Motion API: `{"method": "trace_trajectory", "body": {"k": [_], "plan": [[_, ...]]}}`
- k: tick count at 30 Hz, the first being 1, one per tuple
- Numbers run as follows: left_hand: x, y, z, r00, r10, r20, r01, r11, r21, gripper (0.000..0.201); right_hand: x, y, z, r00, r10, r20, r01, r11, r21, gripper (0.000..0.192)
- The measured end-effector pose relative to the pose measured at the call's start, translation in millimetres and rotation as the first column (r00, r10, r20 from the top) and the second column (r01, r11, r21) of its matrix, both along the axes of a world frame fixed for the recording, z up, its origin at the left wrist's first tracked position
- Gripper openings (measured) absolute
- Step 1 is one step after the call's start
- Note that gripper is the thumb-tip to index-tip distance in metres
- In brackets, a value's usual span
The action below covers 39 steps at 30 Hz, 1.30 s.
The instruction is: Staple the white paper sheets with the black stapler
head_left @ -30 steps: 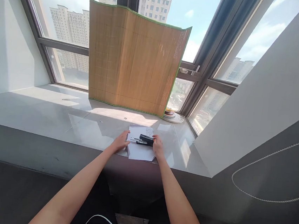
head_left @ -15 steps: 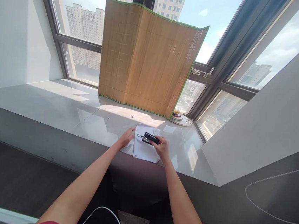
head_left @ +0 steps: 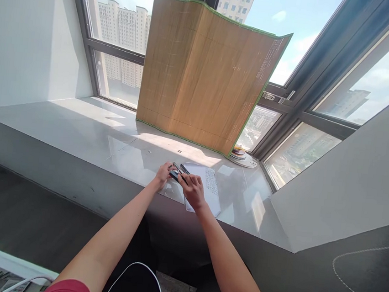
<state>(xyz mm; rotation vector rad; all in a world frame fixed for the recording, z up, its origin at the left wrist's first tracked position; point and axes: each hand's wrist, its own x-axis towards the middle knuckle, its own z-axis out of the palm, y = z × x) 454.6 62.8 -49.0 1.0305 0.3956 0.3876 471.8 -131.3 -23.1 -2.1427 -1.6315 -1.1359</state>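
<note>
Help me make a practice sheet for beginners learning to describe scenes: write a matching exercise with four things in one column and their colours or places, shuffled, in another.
Things:
1. stapler
2. paper
3. upright mat
4. sleeve

Descriptions:
A. tan with green edging
B. red, on the left arm
C. white, lying on the ledge
D. black, in the right hand

Pairs: 1-D, 2-C, 3-A, 4-B

Crimson sleeve (head_left: 69, 289), bare forearms (head_left: 121, 221), dark trousers (head_left: 132, 288)

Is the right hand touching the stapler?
Touching: the head view shows the right hand wrapped over one end of the black stapler, no gap visible.
</note>
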Motion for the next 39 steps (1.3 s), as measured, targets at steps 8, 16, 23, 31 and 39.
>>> {"method": "trace_trajectory", "body": {"k": [8, 16, 23, 31, 39], "plan": [[-10.8, -1.3, 6.9, 0.994, -0.091, 0.055, 0.088, 0.995, 0.043, 0.022, -9.1, -29.7, -6.8, 0.776, -0.213, -0.594, 0.521, 0.747, 0.412, 0.021], [-7.5, 1.5, -0.7, 0.989, -0.136, 0.053, 0.125, 0.978, 0.168, 0.025, 12.3, -64.4, -23.4, 0.405, -0.171, -0.898, 0.729, 0.653, 0.204, 0.039], [-13.0, -1.7, -0.5, 0.968, -0.249, 0.035, 0.224, 0.918, 0.328, 0.037, 0.8, -32.8, -11.7, 0.792, -0.146, -0.593, 0.449, 0.798, 0.402, 0.024], [-19.0, -4.1, 6.4, 0.939, -0.338, 0.056, 0.266, 0.822, 0.503, 0.052, 24.3, 20.4, 18.7, 0.655, 0.093, -0.750, 0.162, 0.952, 0.259, 0.018], [-19.1, -6.4, 9.3, 0.945, -0.322, 0.062, 0.262, 0.856, 0.445, 0.050, 24.7, 11.2, 21.0, 0.543, 0.111, -0.832, 0.189, 0.950, 0.250, 0.015]]}}
